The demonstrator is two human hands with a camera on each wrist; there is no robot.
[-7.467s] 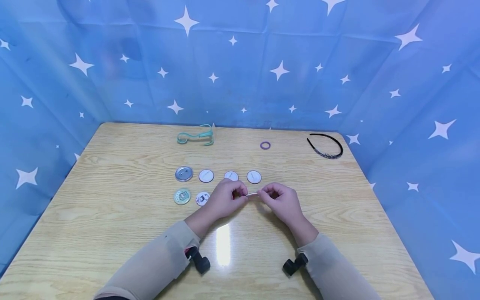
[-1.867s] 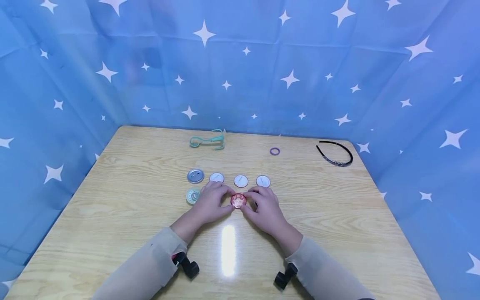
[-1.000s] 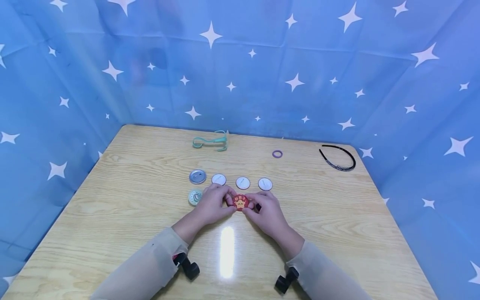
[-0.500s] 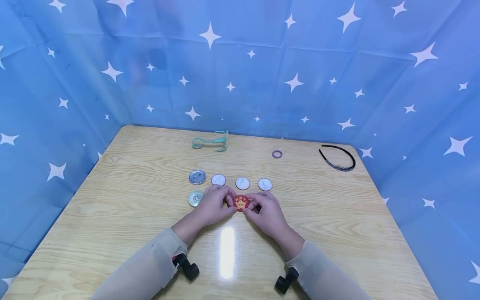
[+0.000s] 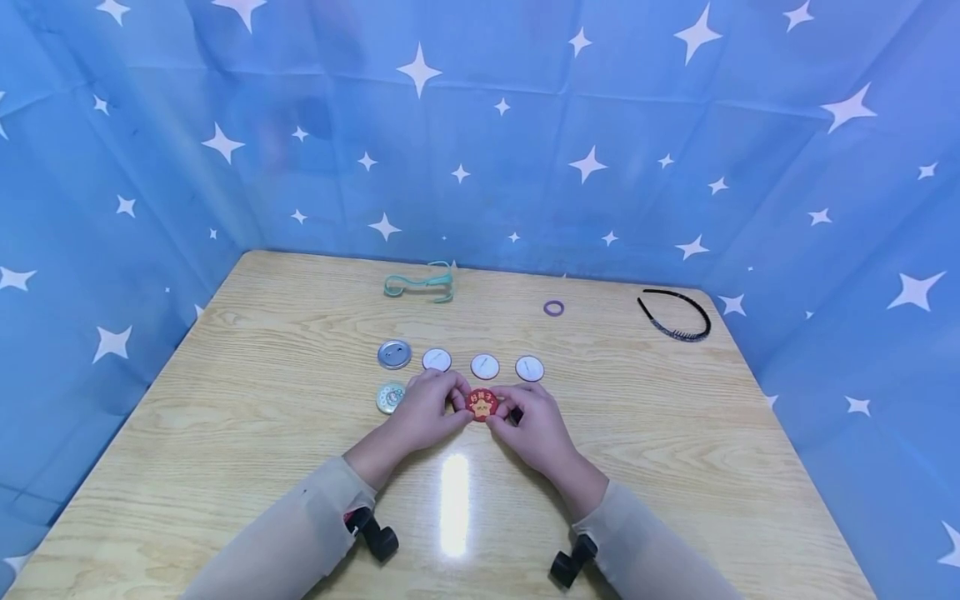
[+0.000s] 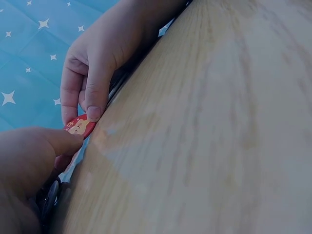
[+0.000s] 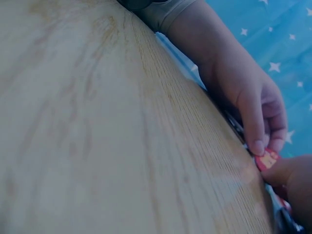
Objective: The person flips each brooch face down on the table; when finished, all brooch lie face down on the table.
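Observation:
A round red pin badge with a yellow star and lettering is held face toward the head camera, between both hands. My left hand pinches its left edge and my right hand its right edge, each with thumb and fingers. Both wrist views show the badge between the fingertips. Left of the left hand lies a pale green badge, partly covered by that hand. A small dark thing shows under the right fingers, mostly hidden.
Behind the hands, a silver-backed badge and three white-backed ones lie in a row, pins up. Farther back are a teal curved-ended item, a purple ring and a black headband. A starry blue cloth hangs behind the table.
Earlier the hands held a thin item edge-on; now the red badge's face shows. Since 1.9 seconds ago it has tilted and its glare has gone. In the last half second hardly anything moved.

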